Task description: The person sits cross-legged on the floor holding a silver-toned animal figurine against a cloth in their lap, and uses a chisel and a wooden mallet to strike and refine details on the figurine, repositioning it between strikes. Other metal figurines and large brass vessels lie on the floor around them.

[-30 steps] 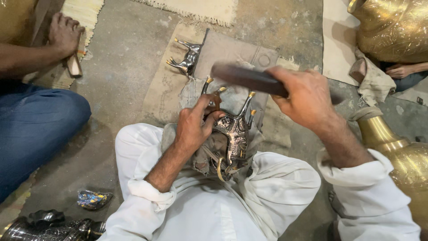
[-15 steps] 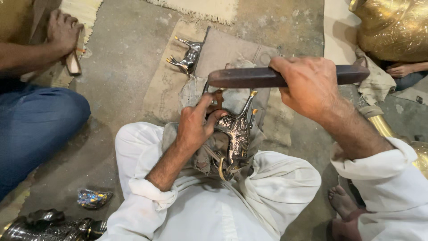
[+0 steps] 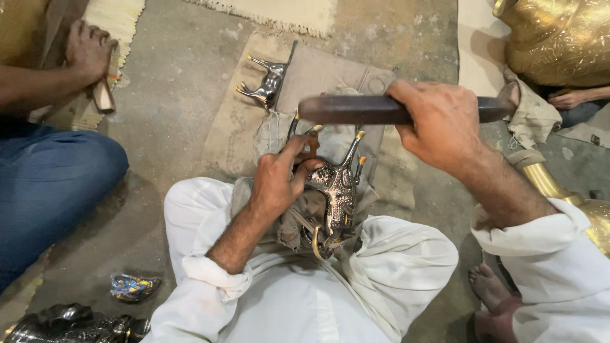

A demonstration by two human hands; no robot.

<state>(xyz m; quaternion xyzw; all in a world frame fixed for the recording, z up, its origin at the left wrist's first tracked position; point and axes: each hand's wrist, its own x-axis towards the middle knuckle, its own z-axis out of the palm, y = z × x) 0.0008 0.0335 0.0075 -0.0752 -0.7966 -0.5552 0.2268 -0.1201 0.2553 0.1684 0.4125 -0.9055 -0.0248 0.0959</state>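
Lap-held ornate silver animal figurine

Silver-grey engraved metal figurine with brass tips at centre; dark brown bar at twelve o'clock; blue trousers at nine.

Ornate silver animal figurine legs-up in the lap; dark wooden bar level above it.
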